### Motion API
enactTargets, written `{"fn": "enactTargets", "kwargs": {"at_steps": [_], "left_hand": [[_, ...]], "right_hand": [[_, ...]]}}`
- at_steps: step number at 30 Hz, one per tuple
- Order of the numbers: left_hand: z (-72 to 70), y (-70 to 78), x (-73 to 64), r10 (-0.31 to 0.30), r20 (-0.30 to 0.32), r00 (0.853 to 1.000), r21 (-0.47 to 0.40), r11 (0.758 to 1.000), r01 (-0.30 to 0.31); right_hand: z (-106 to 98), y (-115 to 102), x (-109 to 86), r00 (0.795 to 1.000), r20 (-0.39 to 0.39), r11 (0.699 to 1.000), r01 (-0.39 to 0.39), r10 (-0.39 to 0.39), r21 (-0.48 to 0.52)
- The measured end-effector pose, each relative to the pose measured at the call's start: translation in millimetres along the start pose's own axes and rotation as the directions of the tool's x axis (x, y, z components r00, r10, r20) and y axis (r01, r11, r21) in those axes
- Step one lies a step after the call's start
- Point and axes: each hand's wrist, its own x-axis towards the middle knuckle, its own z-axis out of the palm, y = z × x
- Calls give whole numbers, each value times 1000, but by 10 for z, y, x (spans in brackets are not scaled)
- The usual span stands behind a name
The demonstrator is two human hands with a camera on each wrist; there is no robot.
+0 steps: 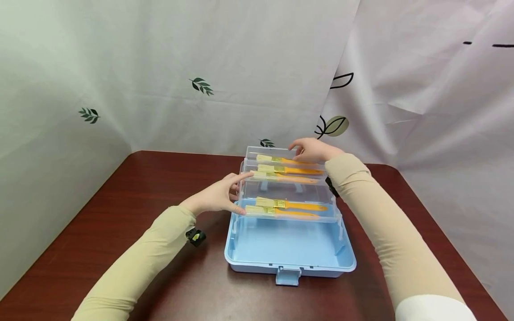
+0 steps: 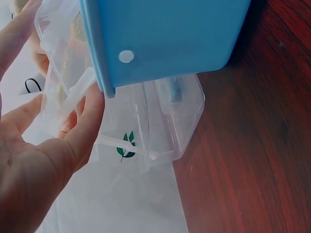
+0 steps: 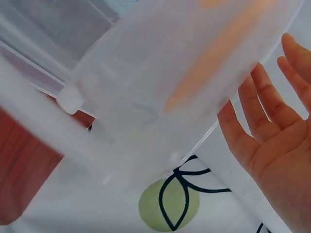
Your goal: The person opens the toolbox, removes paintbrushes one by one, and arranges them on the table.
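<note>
A light blue toolbox (image 1: 289, 243) stands open on the table, its tiered clear trays (image 1: 305, 189) raised toward the back. Yellow-handled paintbrushes (image 1: 305, 206) with pale bristles lie in the tiers. My left hand (image 1: 218, 194) spans the trays' left end, thumb by the lower tray's front corner and index finger stretched along the tier above. In the left wrist view, its fingers (image 2: 90, 121) lie against the clear plastic beside the blue wall. At the top tier's right part is my right hand (image 1: 313, 150). Its extended fingers (image 3: 262, 104) meet the tray's edge in the right wrist view.
The toolbox's blue latch (image 1: 288, 276) hangs down at the front. Dark red-brown tabletop (image 1: 160, 187) surrounds the box. Close behind the table hangs a white curtain (image 1: 225, 120) with leaf prints.
</note>
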Motion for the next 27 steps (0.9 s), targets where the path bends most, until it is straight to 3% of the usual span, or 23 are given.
{"fn": "enactTargets", "kwargs": {"at_steps": [8, 15, 27], "left_hand": [[5, -30, 5, -8, 4, 1000, -30, 1000, 9], [2, -10, 1, -16, 3, 1000, -35, 999, 16], [9, -8, 8, -21, 3, 1000, -43, 999, 21]], "right_hand": [[40, -3, 97, 998, 70, 1000, -10, 9, 16], [27, 32, 136, 995, 102, 993, -14, 2, 119], [46, 55, 165, 995, 96, 987, 5, -21, 159]]}}
